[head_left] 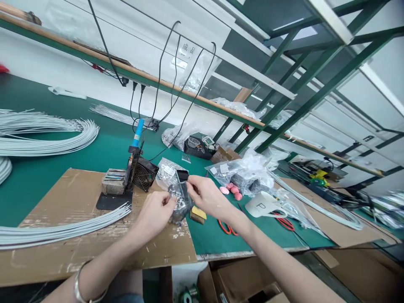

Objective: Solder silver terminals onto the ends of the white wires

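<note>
Between my hands hangs a small clear plastic bag [179,204] of tiny metallic-looking parts, too small to name. My left hand [158,210] pinches the bag's left edge, with the fingers closed. On the other side, my right hand [206,195] grips its upper right edge between thumb and fingers. Just behind the bag lie a dark phone-like object [182,175] and another clear bag [167,170]. A yellow sponge [198,212] is close under my right hand. To the left stands a blue-handled soldering iron [138,134] in its holder, beside a black fan [144,174].
White cable bundles [78,227] lie on the cardboard [41,261] and a large coil [75,141] sits at the left. Right of my hands are red-handled scissors [224,227], a white mug [263,205] and plastic bags [249,168]. A shelf edge [202,101] with hanging cords runs behind.
</note>
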The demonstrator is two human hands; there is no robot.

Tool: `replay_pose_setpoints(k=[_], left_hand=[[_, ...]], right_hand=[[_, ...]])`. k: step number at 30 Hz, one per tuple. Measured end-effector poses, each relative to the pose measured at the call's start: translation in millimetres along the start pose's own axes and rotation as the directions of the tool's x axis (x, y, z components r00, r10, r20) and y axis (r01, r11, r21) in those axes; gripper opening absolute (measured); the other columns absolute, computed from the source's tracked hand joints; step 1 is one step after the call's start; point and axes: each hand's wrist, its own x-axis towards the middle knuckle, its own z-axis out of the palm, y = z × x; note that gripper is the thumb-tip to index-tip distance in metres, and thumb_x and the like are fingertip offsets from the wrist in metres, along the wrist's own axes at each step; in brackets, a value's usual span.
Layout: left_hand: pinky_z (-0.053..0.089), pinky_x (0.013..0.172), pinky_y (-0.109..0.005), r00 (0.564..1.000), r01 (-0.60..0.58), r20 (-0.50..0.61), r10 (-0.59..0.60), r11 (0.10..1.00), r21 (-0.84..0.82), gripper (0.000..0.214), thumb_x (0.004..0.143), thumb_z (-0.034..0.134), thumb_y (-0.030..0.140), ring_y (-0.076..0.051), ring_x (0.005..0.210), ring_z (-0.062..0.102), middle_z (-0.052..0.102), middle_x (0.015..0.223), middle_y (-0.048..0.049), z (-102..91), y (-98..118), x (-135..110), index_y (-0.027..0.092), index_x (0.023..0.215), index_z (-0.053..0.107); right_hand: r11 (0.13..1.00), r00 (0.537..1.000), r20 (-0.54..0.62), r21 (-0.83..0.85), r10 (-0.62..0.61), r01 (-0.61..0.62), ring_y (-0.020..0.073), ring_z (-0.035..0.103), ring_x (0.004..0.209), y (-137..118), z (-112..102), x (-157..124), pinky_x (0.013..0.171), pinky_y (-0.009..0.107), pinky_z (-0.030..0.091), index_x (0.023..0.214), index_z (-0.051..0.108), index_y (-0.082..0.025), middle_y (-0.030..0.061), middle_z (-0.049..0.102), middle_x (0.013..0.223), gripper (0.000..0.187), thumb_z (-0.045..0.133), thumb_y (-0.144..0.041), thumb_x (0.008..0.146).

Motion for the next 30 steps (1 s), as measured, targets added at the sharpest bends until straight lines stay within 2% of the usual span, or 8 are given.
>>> replay_pose_setpoints(k=[4, 6, 8, 11, 15, 20, 25, 30], left_hand=[[0.061, 0.089, -0.048, 0.999, 0.027, -0.041, -0.029, 0.999, -0.036, 0.034, 0.099, 0.067, 0.034, -0.028, 0.108, 0.070, 0.068, 0.131, -0.0106, 16.9, 2, 24, 0.019, 0.130, 0.065], [0.061, 0.089, -0.049, 0.997, 0.046, -0.060, -0.050, 0.997, -0.063, 0.036, 0.099, 0.068, 0.033, -0.028, 0.108, 0.070, 0.067, 0.132, -0.0110, 26.4, -1, 40, 0.018, 0.131, 0.064], [0.061, 0.089, -0.049, 0.995, 0.080, -0.059, -0.085, 0.993, -0.087, 0.036, 0.099, 0.068, 0.033, -0.028, 0.109, 0.070, 0.067, 0.133, -0.0112, 34.3, -8, 55, 0.019, 0.132, 0.064], [0.061, 0.089, -0.048, 0.984, 0.174, -0.018, -0.177, 0.980, -0.097, 0.036, 0.099, 0.068, 0.032, -0.027, 0.108, 0.071, 0.067, 0.133, -0.0116, 39.5, -26, 64, 0.019, 0.132, 0.063], [0.061, 0.089, -0.048, 0.958, 0.288, 0.021, -0.287, 0.955, -0.067, 0.038, 0.099, 0.068, 0.031, -0.027, 0.108, 0.071, 0.067, 0.133, -0.0118, 31.4, -54, 57, 0.018, 0.133, 0.062], [0.061, 0.089, -0.048, 0.938, 0.348, 0.011, -0.348, 0.938, 0.013, 0.038, 0.099, 0.068, 0.030, -0.027, 0.107, 0.071, 0.067, 0.133, -0.0116, 11.2, -70, 45, 0.018, 0.134, 0.062], [0.061, 0.088, -0.048, 0.958, 0.287, -0.034, -0.285, 0.942, 0.173, 0.037, 0.099, 0.068, 0.032, -0.027, 0.107, 0.071, 0.067, 0.132, -0.0118, 7.0, -74, 38, 0.018, 0.132, 0.063], [0.060, 0.089, -0.048, 0.990, 0.119, -0.114, -0.077, 0.897, 0.426, 0.035, 0.098, 0.069, 0.032, -0.028, 0.109, 0.070, 0.068, 0.131, -0.0111, 14.2, -68, 14, 0.019, 0.131, 0.064]], right_hand=[[0.984, 0.999, -0.035, -0.176, -0.012, 0.006, 0.0240, 0.071, 0.104, 14, -15, 31, 0.088, 0.045, 0.061, 0.127, 0.065, -0.017, 0.0092, 0.069, 0.125, 0.030, 0.067, -0.033, 0.102], [0.967, 0.999, -0.038, -0.254, -0.023, 0.013, 0.0256, 0.070, 0.108, 17, -15, 43, 0.090, 0.046, 0.060, 0.129, 0.065, -0.017, 0.0104, 0.068, 0.129, 0.032, 0.067, -0.033, 0.101], [0.949, 0.999, -0.017, -0.313, -0.038, 0.031, 0.0261, 0.070, 0.110, 15, -6, 49, 0.091, 0.046, 0.060, 0.130, 0.064, -0.016, 0.0113, 0.068, 0.130, 0.033, 0.068, -0.032, 0.101], [0.932, 0.995, 0.050, -0.351, -0.081, 0.094, 0.0250, 0.071, 0.107, 3, 21, 50, 0.089, 0.044, 0.061, 0.129, 0.065, -0.015, 0.0108, 0.068, 0.128, 0.032, 0.067, -0.031, 0.101], [0.926, 0.981, 0.107, -0.327, -0.163, 0.189, 0.0244, 0.071, 0.106, -16, 56, 46, 0.088, 0.044, 0.061, 0.129, 0.065, -0.017, 0.0099, 0.068, 0.128, 0.031, 0.067, -0.032, 0.101], [0.932, 0.964, 0.147, -0.261, -0.221, 0.253, 0.0240, 0.071, 0.105, -28, 69, 43, 0.087, 0.044, 0.062, 0.128, 0.065, -0.017, 0.0094, 0.069, 0.126, 0.031, 0.067, -0.033, 0.101], [0.941, 0.957, 0.185, -0.215, -0.224, 0.262, 0.0236, 0.072, 0.103, -29, 70, 35, 0.086, 0.043, 0.062, 0.127, 0.065, -0.017, 0.0092, 0.070, 0.124, 0.030, 0.067, -0.033, 0.102], [0.954, 0.958, 0.194, -0.173, -0.212, 0.246, 0.0238, 0.072, 0.104, -23, 69, 28, 0.087, 0.044, 0.062, 0.127, 0.065, -0.017, 0.0091, 0.069, 0.125, 0.030, 0.067, -0.033, 0.102]])
